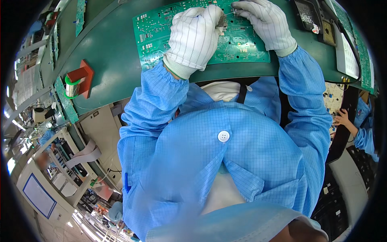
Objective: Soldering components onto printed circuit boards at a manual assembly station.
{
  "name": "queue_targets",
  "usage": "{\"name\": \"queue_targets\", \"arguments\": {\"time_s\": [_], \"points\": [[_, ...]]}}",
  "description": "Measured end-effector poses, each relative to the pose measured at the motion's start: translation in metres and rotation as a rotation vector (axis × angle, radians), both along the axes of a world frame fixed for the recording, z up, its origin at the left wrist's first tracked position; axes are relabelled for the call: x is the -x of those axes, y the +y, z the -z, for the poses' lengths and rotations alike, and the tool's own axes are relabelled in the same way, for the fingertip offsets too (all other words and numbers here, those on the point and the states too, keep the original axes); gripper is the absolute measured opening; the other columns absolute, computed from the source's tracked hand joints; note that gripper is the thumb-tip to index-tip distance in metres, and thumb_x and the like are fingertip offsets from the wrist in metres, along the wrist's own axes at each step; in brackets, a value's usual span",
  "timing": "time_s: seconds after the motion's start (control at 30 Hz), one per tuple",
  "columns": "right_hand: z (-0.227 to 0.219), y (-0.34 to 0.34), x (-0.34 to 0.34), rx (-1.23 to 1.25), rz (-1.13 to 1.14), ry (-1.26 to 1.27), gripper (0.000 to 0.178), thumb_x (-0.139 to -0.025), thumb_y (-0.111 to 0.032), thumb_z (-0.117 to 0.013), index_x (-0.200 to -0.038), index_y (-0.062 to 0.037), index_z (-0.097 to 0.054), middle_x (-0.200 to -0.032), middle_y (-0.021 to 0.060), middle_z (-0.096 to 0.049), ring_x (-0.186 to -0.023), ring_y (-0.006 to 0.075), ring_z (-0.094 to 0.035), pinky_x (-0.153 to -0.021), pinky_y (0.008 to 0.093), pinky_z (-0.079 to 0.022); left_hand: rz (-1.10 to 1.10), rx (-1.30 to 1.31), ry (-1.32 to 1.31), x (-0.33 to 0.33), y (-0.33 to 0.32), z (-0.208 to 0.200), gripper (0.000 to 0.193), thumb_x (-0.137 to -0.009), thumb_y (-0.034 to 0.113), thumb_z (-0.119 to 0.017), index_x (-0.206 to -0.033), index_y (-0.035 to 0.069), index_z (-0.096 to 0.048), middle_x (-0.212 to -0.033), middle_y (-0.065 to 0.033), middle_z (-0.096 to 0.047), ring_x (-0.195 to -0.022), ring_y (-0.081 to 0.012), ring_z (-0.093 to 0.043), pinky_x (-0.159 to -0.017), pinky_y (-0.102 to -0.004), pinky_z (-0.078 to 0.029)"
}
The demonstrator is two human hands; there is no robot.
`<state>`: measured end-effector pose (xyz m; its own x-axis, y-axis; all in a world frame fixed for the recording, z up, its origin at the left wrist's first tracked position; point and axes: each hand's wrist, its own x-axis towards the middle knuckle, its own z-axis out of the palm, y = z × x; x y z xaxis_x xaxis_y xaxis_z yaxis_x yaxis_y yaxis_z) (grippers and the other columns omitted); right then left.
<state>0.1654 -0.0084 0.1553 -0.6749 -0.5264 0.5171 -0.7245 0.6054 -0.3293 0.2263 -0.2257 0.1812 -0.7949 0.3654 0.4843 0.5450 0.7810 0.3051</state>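
A large green circuit board (155, 40) lies on the green bench top under both hands. My left hand (193, 38), in a white striped glove, is closed above the board's middle; a small grey-brown piece (221, 25) shows at its fingertips, its kind unclear. My right hand (266, 25), gloved alike, is closed in a pinch over the board's right part. From its fingertips a thin, light wire (229, 13) runs left toward the left hand's fingers. The wire's far end is hidden there.
A green-edged spool of wire (72, 88) hangs in a red holder (86, 76) at the bench's left. A black tray (307, 16) and a sponge tray (329, 33) stand at the right, by a black cable. Another person's hand (342, 117) is at the far right.
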Motion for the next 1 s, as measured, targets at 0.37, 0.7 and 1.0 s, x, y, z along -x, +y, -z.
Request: {"name": "queue_targets", "arguments": {"time_s": [0.37, 0.7, 1.0], "points": [[-0.003, -0.001, 0.001, -0.046, 0.086, 0.071, 0.017, -0.08, -0.028, -0.078, -0.087, -0.0129, -0.075, -0.091, 0.008, -0.065, -0.09, 0.0301, -0.063, -0.081, 0.0423, -0.05, 0.244, -0.124, 0.023, -0.005, 0.019, 0.018, 0.017, -0.084, 0.014, -0.073, -0.094, 0.013, -0.06, -0.075, -0.008, -0.065, -0.077, -0.028, -0.068, -0.079, -0.0419, -0.05], [0.005, 0.001, 0.0, -0.039, 0.109, 0.048, 0.022, -0.083, -0.032, -0.075, -0.089, -0.0116, -0.073, -0.092, 0.0097, -0.063, -0.092, 0.0314, -0.062, -0.081, 0.0438, -0.049, 0.253, -0.041, -0.057, -0.012, 0.026, 0.014, 0.022, -0.079, 0.012, -0.077, -0.094, 0.013, -0.061, -0.08, -0.0059, -0.065, -0.081, -0.0272, -0.067, -0.08, -0.0423, -0.05], [-0.006, -0.001, -0.006, -0.035, 0.132, -0.027, 0.025, -0.083, -0.032, -0.076, -0.095, -0.0099, -0.074, -0.098, 0.0112, -0.064, -0.096, 0.0331, -0.062, -0.086, 0.0445, -0.05, 0.269, 0.065, -0.01, -0.015, 0.027, 0.011, 0.027, -0.079, 0.01, -0.081, -0.104, 0.013, -0.069, -0.083, -0.0039, -0.069, -0.081, -0.0246, -0.069, -0.077, -0.0377, -0.053]]}}
